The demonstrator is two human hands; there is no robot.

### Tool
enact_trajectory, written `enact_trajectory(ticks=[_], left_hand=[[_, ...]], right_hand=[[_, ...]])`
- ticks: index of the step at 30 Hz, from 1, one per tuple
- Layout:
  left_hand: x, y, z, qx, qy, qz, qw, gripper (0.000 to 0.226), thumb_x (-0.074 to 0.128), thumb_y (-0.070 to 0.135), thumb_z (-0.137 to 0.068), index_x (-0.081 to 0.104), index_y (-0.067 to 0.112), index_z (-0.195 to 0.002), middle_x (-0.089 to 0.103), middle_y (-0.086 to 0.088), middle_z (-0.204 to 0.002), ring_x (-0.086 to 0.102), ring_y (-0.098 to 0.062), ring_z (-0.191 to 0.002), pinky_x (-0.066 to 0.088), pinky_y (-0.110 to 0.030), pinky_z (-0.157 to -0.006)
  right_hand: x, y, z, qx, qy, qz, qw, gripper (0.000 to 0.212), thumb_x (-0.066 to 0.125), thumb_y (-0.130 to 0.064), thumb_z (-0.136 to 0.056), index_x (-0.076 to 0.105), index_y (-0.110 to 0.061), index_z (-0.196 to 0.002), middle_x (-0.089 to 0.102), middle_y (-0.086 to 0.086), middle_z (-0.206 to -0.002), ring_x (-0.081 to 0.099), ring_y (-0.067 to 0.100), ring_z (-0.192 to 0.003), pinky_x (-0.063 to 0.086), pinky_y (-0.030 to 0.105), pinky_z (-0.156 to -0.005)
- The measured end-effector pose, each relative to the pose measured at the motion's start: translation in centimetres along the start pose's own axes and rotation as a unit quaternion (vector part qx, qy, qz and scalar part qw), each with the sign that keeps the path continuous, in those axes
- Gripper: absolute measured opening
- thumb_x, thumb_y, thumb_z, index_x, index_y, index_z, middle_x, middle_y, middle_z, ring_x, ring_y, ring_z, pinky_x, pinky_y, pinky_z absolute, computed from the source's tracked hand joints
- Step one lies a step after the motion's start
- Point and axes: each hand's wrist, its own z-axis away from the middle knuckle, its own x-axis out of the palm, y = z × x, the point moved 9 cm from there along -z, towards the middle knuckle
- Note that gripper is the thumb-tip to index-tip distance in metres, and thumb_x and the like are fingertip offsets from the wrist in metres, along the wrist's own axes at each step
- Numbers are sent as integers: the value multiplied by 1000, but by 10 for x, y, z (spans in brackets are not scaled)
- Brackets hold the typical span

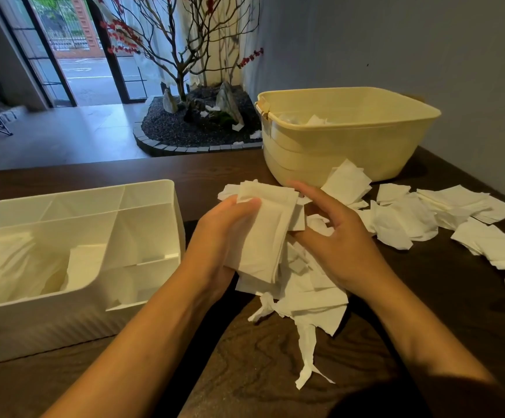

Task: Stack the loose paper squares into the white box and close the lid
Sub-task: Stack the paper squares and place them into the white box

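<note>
Paper squares (262,233) form a stack gripped in the left hand (215,236), just right of the white box (148,191). The right hand (340,236) rests beside the stack with fingers relaxed and apart; its fingertips are hidden behind the paper. More loose paper (426,218) lies farther right on the dark wooden table (275,372). Beyond it stands a yellow tub (351,146), its contents hard to make out. The box's left edge is cut off.
</note>
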Motion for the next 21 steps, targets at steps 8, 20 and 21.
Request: enact_trajectory(ticks=[8, 20, 21], left_hand=[[1, 4, 0, 23, -11, 11, 1000, 24, 56, 25, -93, 72, 17, -108, 72, -8, -97, 66, -20, -82, 51, -35, -70], [-2, 20, -1, 72, -50, 104, 991, 19, 62, 24, -76, 70, 14, -91, 65, -8, -91, 60, -24, -81, 45, -38, -73], [0, 18, -2, 76, -51, 51, 995, 24, 63, 26, -76, 72, 15, -96, 67, -9, -100, 62, -26, -89, 47, -42, -79]], right_hand=[[-14, 25, 0, 144, 56, -86, 984, 18, 60, -27, -97, 75, -22, -88, 73, 0, -91, 64, 12, -88, 47, 25, -76], [-6, 31, 6, 224, 25, -153, 962, 29, 62, -45, -94, 78, -31, -74, 77, -11, -91, 70, 5, -90, 53, 27, -82], [-4, 31, 6, 225, 14, -163, 960, 28, 61, -44, -94, 78, -35, -73, 76, -16, -87, 70, 1, -85, 52, 24, -76]])
